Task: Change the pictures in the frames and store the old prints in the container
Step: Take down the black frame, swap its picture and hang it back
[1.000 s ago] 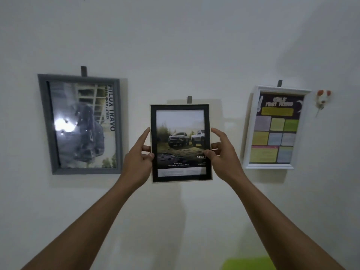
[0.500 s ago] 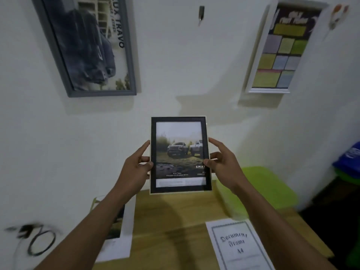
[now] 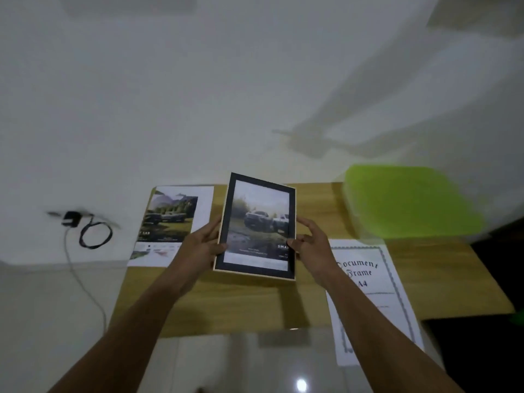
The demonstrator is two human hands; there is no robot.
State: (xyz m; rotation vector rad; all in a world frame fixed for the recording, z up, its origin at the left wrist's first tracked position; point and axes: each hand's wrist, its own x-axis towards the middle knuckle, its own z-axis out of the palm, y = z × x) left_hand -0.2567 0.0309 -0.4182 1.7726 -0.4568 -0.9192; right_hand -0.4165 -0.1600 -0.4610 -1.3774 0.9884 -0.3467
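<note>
I hold a black picture frame (image 3: 256, 225) with a light wooden edge above the wooden table (image 3: 255, 302); it shows two off-road cars and tilts slightly. My left hand (image 3: 202, 245) grips its left edge, thumb on the front. My right hand (image 3: 310, 245) grips the right edge the same way. A loose car print (image 3: 173, 222) lies on the table to the left. A white "Document Frame A4" sheet (image 3: 371, 296) lies at the right. A green-lidded container (image 3: 408, 202) stands at the table's back right.
A white wall rises behind the table. A black plug with a looped cable (image 3: 90, 234) hangs on the wall at the left. Pale floor tiles (image 3: 226, 364) lie below the table's near edge. A dark area lies to the right of the table.
The frame came off its wall hook and moved down over the table. My view tilted down, so the other two wall frames left the picture. Both hands kept their hold.
</note>
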